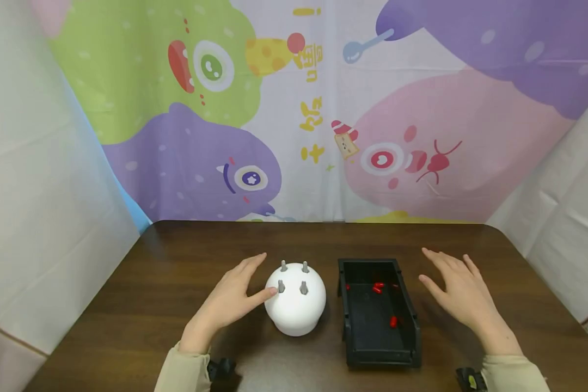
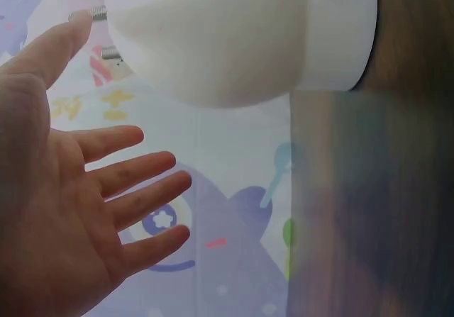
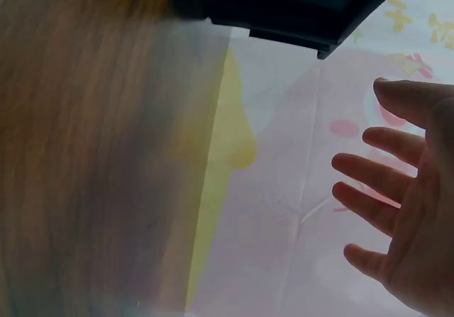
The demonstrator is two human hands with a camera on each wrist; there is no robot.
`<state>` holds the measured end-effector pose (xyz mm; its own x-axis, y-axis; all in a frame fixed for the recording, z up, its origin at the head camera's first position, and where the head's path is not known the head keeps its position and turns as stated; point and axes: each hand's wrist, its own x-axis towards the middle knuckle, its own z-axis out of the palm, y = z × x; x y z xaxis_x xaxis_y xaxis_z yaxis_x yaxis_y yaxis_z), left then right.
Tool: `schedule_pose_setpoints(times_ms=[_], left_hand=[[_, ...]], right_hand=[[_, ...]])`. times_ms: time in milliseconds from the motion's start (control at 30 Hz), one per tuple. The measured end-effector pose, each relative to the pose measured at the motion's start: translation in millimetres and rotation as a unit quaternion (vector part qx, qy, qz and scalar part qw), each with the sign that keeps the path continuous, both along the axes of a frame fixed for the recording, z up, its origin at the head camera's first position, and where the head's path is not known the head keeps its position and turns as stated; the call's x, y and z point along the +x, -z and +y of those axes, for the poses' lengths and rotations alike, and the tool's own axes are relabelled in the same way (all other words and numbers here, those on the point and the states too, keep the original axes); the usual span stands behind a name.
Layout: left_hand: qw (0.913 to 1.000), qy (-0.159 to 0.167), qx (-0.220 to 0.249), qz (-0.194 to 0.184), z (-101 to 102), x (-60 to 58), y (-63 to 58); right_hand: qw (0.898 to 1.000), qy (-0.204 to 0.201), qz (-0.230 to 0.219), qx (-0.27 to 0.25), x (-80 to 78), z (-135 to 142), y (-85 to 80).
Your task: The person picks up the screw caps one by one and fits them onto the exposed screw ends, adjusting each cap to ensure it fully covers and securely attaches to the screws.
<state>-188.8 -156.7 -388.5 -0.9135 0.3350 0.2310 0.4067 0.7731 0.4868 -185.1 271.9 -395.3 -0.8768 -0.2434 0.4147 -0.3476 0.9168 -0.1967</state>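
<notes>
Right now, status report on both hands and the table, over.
Left hand holding nothing, beside white dome with gray studs; contact unclear. Right hand empty. Black bin, red capsule-shaped pieces inside, stands between dome and right hand.

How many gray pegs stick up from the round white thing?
4: a back-left peg, a back-right peg, a front-left peg and a front-right peg, all atop the round white thing.
</notes>
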Motion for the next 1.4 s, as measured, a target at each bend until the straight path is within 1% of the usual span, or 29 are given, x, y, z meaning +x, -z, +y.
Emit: schedule_pose_setpoints(times_ms=[167,267,367,467,633,767,867,1033,1200,1400], left_hand=[[0.9991,0.009,0.016,-0.04,6,3.2,2.0],[0.9983,0.02,0.023,-0.049,10,3.7,3.2],[0.998,0.033,0.029,-0.046,13,2.9,4.5],[0.9974,0.039,0.032,-0.051,15,2.5,5.1],[0.9967,0.038,0.036,-0.062,16,2.9,4.6],[0.997,0.039,0.038,-0.055,17,1.6,5.3],[0.9966,0.04,0.045,-0.057,16,0.8,7.4],[0.9954,0.045,0.057,-0.062,15,-0.6,9.6],[0.9959,0.046,0.056,-0.053,15,-2.1,9.2],[0.9955,0.048,0.056,-0.06,15,-0.1,9.9]], right_hand=[[1.0,-0.027,-0.001,-0.008,-2.1,-6,-1.1],[0.999,-0.036,-0.002,-0.008,-1.6,-10,-2.0],[0.999,-0.042,0.006,-0.007,-1.6,-13,-4.8],[0.999,-0.048,0.007,-0.006,-1.5,-17,-7.8],[0.998,-0.056,-0.009,-0.004,-0.3,-24,-12.2],[0.998,-0.064,-0.019,0.001,1.5,-30,-14.5],[0.997,-0.078,-0.026,-0.001,4.2,-34,-12.7],[0.995,-0.099,-0.025,-0.001,8.4,-41,-7.6],[0.994,-0.106,-0.027,0.028,9.8,-49,-8.5],[0.99,-0.12,-0.038,0.067,14.6,-57,-5.4]])
